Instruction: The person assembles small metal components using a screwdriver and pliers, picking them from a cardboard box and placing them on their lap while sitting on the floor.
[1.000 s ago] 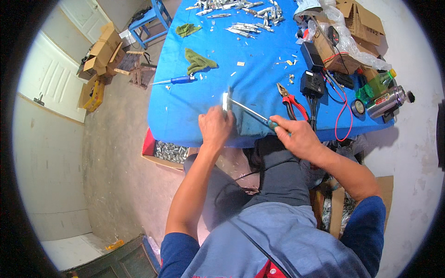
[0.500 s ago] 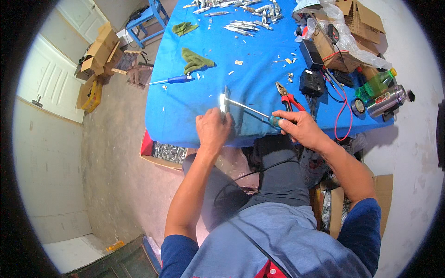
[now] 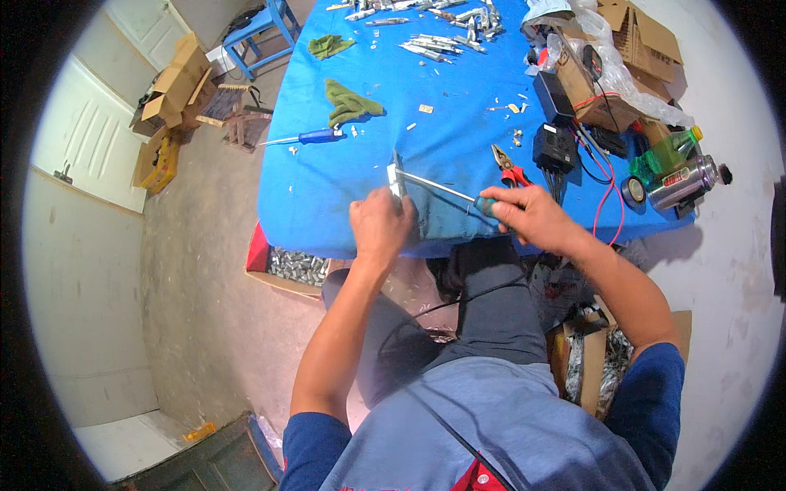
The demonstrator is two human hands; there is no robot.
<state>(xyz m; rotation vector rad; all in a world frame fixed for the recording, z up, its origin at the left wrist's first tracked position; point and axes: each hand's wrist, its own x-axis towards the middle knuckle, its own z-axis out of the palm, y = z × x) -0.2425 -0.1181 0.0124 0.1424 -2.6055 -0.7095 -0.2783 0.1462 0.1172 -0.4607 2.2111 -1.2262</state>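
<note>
Left hand has its grip clamped on a small metal part at the near edge of the blue surface. Right hand is wrapped tight around a screwdriver, tip on that part.

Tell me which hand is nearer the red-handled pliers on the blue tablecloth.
Right. The right hand grips a screwdriver just below the red-handled pliers; the left hand sits farther left, holding a small metal part.

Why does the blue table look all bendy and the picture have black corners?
In the head view, the fisheye lens curves straight edges like the blue table near the rim and leaves a black ring around the picture; the middle, with the left hand and right hand, looks sharp and evenly lit.
</note>
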